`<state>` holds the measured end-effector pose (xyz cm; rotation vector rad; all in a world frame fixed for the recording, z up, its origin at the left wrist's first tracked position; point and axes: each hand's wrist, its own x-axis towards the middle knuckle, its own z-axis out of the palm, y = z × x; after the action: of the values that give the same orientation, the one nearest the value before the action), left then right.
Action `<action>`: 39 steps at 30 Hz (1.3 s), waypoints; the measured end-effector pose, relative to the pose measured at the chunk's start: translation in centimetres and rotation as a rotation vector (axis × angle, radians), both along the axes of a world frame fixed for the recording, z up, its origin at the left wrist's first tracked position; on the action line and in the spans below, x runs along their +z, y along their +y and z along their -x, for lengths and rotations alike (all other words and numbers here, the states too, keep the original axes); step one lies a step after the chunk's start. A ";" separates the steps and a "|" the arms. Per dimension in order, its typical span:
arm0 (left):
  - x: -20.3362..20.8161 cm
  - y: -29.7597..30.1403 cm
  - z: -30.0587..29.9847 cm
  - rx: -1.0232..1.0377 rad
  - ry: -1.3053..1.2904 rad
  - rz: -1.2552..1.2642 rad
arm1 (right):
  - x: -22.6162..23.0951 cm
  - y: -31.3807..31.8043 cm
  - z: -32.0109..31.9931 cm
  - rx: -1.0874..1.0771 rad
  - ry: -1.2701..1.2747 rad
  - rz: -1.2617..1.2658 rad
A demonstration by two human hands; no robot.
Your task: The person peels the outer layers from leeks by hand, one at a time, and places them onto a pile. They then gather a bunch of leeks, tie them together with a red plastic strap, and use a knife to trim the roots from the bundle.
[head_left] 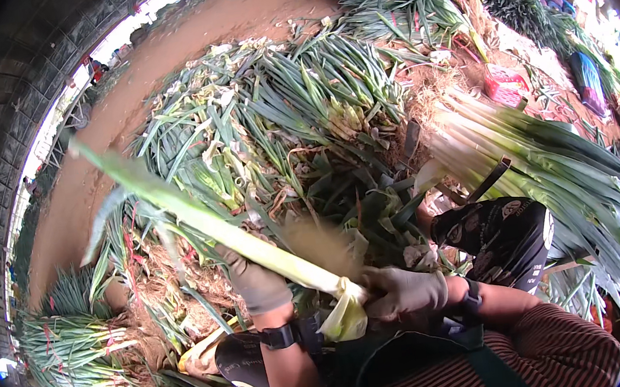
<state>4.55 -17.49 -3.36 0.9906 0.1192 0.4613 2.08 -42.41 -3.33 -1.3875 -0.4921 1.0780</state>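
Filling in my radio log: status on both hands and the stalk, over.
Left hand holding green onion stalk along its shaft. Right hand closed at its pale end. Possibly in the way: folded leaf hanging there.

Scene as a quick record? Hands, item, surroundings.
item: long stalk, pale toward the right hand, green toward upper left
left_hand: left hand, gloved, against the stalk's middle; fingers mostly hidden
right_hand: gloved, closed at the pale end
loose_leaf: pale leaf hanging there
right_side: trimmed bundle
ahead: leafy heap
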 end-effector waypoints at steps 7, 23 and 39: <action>-4.0 -0.4 -0.7 0.467 -0.014 -0.018 | -2.7 2.6 2.8 -0.310 -0.404 0.163; -11.5 -4.9 6.5 -0.762 0.340 -0.339 | -1.9 0.4 1.0 0.122 0.108 -0.281; 1.7 1.3 4.3 0.359 0.039 0.094 | -1.4 -1.9 1.4 -0.425 -1.585 0.418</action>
<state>0.25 -16.22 -1.69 0.8880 0.3541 0.7579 0.64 -44.31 -4.78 -2.4160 -1.0187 -0.5161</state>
